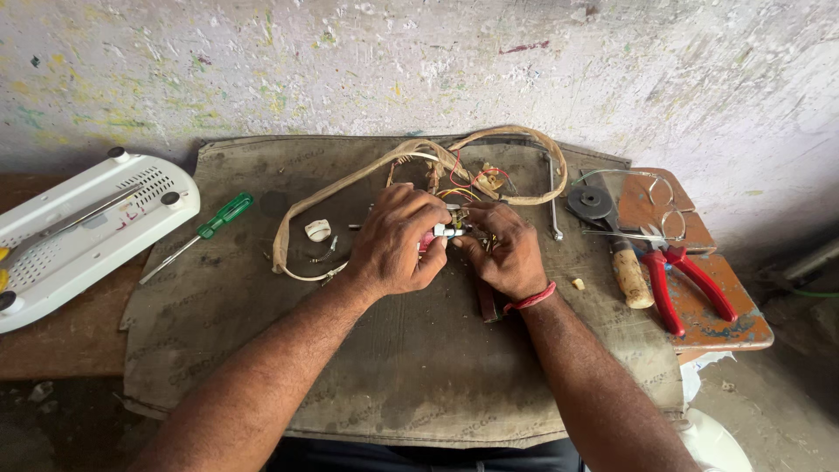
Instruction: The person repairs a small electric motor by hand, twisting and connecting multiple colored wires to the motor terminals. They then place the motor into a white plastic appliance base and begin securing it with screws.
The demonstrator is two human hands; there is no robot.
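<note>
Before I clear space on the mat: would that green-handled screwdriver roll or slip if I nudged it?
The screwdriver would probably roll a little, since its handle looks rounded, though the rough mat should slow it. It looks stiff and light, so it likely slides as one piece.

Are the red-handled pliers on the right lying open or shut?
Open. The pliers lie on the small orange table with their two red handles spread apart in a V, untouched by either hand.

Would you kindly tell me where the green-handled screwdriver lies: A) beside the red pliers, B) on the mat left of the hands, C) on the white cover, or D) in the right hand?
B: the green-handled screwdriver lies on the mat, left of the left hand.
</note>
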